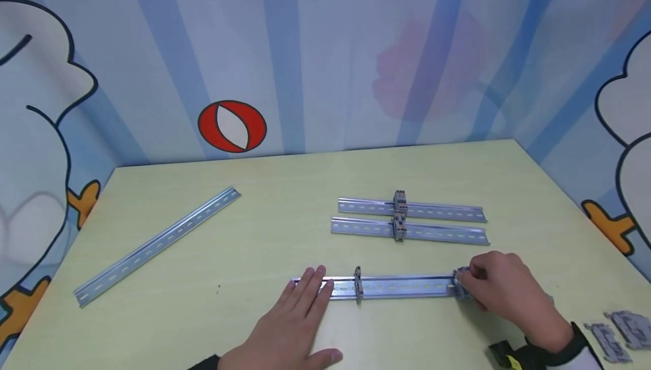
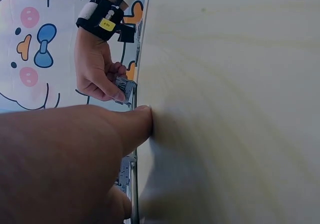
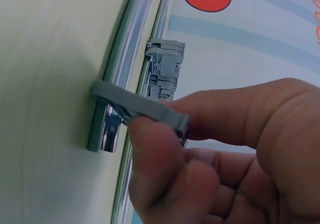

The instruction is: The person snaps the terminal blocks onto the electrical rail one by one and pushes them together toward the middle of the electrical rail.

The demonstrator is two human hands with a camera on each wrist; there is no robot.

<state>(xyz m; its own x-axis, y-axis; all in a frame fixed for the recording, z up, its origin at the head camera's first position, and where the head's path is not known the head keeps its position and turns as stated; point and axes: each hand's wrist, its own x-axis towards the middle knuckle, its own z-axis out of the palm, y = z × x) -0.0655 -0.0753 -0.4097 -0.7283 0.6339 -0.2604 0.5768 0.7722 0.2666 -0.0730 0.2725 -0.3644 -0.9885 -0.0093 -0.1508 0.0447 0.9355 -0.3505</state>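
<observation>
A slotted metal DIN rail [image 1: 407,287] lies across the front of the table. My left hand [image 1: 292,327] rests on its left end, fingers straight and thumb spread out to the side. One thin grey terminal block [image 1: 358,285] stands on this rail, just right of those fingers. At the rail's right end, my right hand [image 1: 511,288] pinches another grey terminal block [image 3: 140,105] between thumb and fingers. In the right wrist view this block is tilted across the rail, near its end. The left end of the rail is partly hidden under the left hand.
Behind lie two shorter-looking DIN rails [image 1: 447,212], each bearing grey terminal blocks [image 1: 399,227] near the middle. Another bare rail [image 1: 157,246] lies slanted at the left. Loose grey terminal blocks [image 1: 630,327] lie at the right edge. A patterned wall [image 1: 325,76] bounds the table's back.
</observation>
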